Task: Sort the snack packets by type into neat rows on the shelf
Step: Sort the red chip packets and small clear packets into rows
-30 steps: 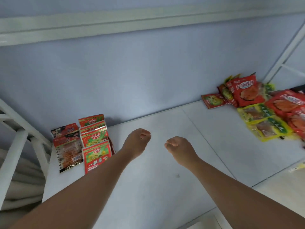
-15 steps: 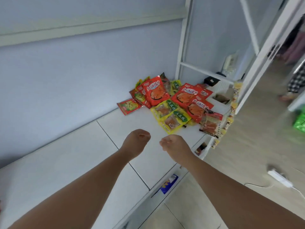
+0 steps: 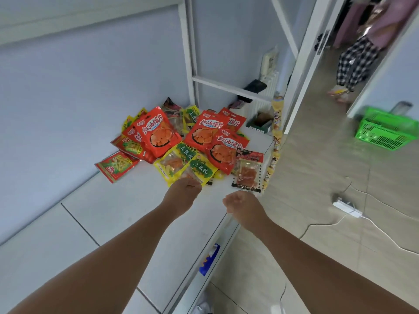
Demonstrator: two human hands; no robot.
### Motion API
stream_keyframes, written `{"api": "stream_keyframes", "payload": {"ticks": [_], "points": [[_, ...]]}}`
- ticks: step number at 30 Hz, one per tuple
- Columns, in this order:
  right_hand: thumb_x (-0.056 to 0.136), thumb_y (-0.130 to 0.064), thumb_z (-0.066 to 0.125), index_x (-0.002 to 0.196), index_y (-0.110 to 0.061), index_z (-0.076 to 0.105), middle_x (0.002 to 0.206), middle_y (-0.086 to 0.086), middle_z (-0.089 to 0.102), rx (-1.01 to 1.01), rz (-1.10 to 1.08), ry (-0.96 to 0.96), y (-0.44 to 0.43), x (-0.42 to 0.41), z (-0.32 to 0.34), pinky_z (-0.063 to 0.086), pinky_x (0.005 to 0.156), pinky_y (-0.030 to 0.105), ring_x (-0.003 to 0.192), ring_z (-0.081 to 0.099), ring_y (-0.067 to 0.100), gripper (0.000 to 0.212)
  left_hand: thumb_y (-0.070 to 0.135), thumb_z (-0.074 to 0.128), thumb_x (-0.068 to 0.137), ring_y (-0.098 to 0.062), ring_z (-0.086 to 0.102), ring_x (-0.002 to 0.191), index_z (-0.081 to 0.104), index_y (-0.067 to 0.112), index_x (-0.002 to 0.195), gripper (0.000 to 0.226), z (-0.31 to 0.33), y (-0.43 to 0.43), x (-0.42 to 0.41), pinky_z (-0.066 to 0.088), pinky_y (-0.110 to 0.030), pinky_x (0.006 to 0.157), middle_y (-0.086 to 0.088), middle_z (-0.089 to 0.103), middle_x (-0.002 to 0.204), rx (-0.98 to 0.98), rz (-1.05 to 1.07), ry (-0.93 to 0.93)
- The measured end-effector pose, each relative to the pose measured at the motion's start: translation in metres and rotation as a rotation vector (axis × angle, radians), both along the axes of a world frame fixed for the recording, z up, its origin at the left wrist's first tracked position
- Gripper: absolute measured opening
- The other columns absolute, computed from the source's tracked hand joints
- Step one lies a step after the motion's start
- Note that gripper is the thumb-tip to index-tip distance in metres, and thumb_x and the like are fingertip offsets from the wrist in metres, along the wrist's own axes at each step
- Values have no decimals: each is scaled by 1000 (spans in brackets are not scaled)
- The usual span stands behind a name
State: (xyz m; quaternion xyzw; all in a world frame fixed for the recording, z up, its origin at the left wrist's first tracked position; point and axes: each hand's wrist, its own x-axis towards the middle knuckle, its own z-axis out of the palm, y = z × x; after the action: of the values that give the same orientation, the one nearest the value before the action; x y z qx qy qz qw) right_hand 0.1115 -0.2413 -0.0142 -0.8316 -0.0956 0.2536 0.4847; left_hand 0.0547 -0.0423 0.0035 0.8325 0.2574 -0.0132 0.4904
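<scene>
The snack packets (image 3: 181, 141) are all heaped in one messy pile at the far right end of the white shelf (image 3: 113, 211), pushed up against the blue wall (image 3: 68, 98) and the white frame post (image 3: 189, 64); nothing in view is lined up in rows. Orange-red packets (image 3: 158, 132) are stacked on top of the heap; two yellow packets (image 3: 179, 159) with green labels are laid at the front; a couple of red-and-green ones (image 3: 115, 165) are poking out on the left side; a clear packet with a red header (image 3: 247, 171) is lying at the right edge of the shelf.

The left hand (image 3: 183, 196) is held just at the near edge of the yellow packets, fingers curled in; it kinda looks like the knuckles are brushing the front packet, but contact can't really be made out from this angle, and nothing is seen gripped. The right hand (image 3: 240, 203) is hovering over the shelf's front edge, just below the clear packet, also curled into a loose fist with nothing held; the two hands are kept apart.

A strip of small yellow packets (image 3: 275, 141) is hung down the shelf's end; a blue label (image 3: 209, 260) is stuck on the front lip. On the floor (image 3: 317, 177), a green basket (image 3: 383, 132) and a white power strip (image 3: 345, 206) are seen.
</scene>
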Motion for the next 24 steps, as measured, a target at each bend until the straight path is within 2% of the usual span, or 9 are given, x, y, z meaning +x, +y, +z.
{"api": "stream_keyframes", "payload": {"ticks": [4,6,8,10,12,14,16,20,24], "points": [[94,-25,66,90,-11,73,82,10,72,-8,-137,-6,-11,48,6,55,79,39,78,66,21,16,18,54,93,-18,47,67,61,18,80,16,-2,6,56,36,-23,58,0,54,73,25,-97,-26],[94,-19,65,84,-6,74,70,11,70,-18,-231,-8,-15,71,5,53,65,35,64,61,19,19,27,58,95,-9,58,66,68,22,91,12,-4,9,83,41,-15,57,13,65,79,47,-100,-43],[93,-17,65,79,-7,74,53,-5,61,-32,-300,5,-18,87,0,45,49,25,48,54,10,19,31,61,97,0,63,79,68,26,107,14,-6,12,106,44,-13,56,17,68,93,51,-106,-67],[92,-20,64,68,-12,65,46,-9,48,-80,-339,-5,-20,101,-10,39,49,23,40,44,6,26,30,61,96,-5,65,78,66,24,113,19,-7,13,126,49,-15,52,14,68,98,58,-100,-78],[91,-25,65,70,-18,51,56,-7,44,-121,-380,-24,-23,114,-21,39,61,25,48,41,8,26,30,62,95,-10,66,82,65,22,117,24,-8,12,145,53,-20,58,12,68,103,91,-80,-81],[92,-29,67,100,-18,57,72,-7,53,-145,-439,-12,-28,128,-28,38,57,23,58,48,3,17,34,65,93,-18,64,104,64,22,124,33,-10,13,163,55,-31,80,5,64,119,174,-69,-68],[92,-31,68,129,-7,57,86,1,64,-157,-457,38,-30,145,-31,42,56,24,66,58,7,45,38,66,91,-30,59,117,61,24,130,42,-12,15,179,56,-45,92,-4,56,135,243,-33,1],[91,-31,69,128,-4,59,118,14,66,-171,-456,21,-30,180,-33,51,87,38,98,65,27,47,47,69,89,-36,45,135,57,23,138,56,-18,22,201,43,-56,109,-11,46,147,346,2,141],[92,-32,66,130,-10,58,123,5,63,-139,-345,-70,-10,217,-23,52,87,38,109,64,27,44,45,71,88,-39,38,140,57,24,138,56,-18,41,221,37,-54,114,-15,42,150,408,82,174]]}}
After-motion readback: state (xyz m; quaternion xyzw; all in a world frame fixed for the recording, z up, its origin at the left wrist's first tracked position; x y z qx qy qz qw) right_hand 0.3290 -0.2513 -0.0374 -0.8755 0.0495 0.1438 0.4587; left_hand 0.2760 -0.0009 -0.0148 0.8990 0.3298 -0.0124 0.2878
